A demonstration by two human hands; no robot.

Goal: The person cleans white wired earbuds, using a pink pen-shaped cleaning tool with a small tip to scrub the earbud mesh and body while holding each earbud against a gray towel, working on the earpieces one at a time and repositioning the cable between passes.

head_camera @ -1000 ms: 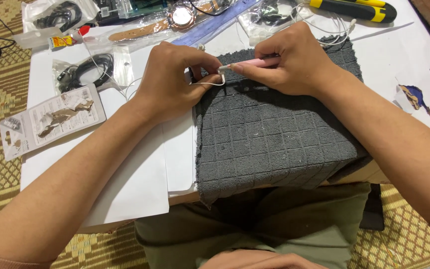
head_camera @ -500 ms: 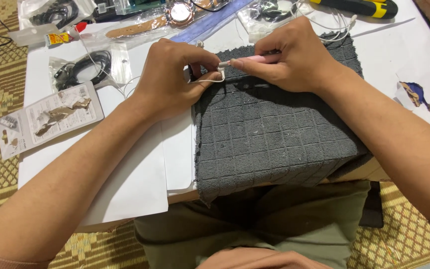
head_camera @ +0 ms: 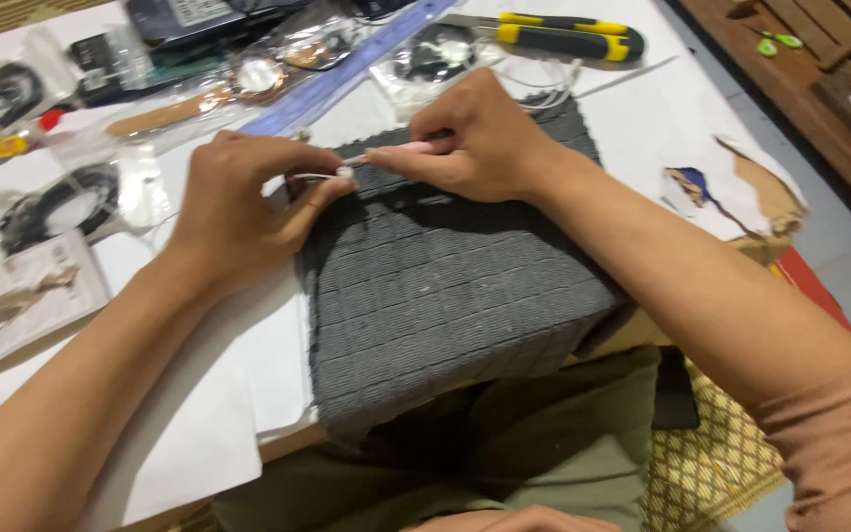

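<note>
The right hand (head_camera: 475, 143) comes in from the right, forearm crossing over the far corner of a grey cloth (head_camera: 445, 286), wrist bent down and fingers curled tight. Thumb and forefinger pinch a thin pinkish tool (head_camera: 401, 150) that points left, low and nearly level. The left hand (head_camera: 248, 202) reaches in from the lower left, palm down, its fingers folded inward; thumb and forefinger close on a small white piece (head_camera: 344, 172) with a thin pale wire (head_camera: 312, 177) looping back from it. The tool's tip meets that piece right at the cloth's far left corner, the two hands nearly touching there.

The small piece is pale and too small to make out in detail. The grey cloth under both hands is thick, with a woven grid of raised squares, and drapes over the near edge of the white table (head_camera: 179, 433) onto the person's lap.

Farther out, a bluish ruler (head_camera: 347, 74) lies diagonally beyond the hands. A yellow-and-black utility knife (head_camera: 563, 37) sits at the top, clear bags of black cable (head_camera: 51, 202) at the left, and a flat carded packet (head_camera: 22, 300) near the left forearm. Torn paper (head_camera: 741, 192) lies to the right.
</note>
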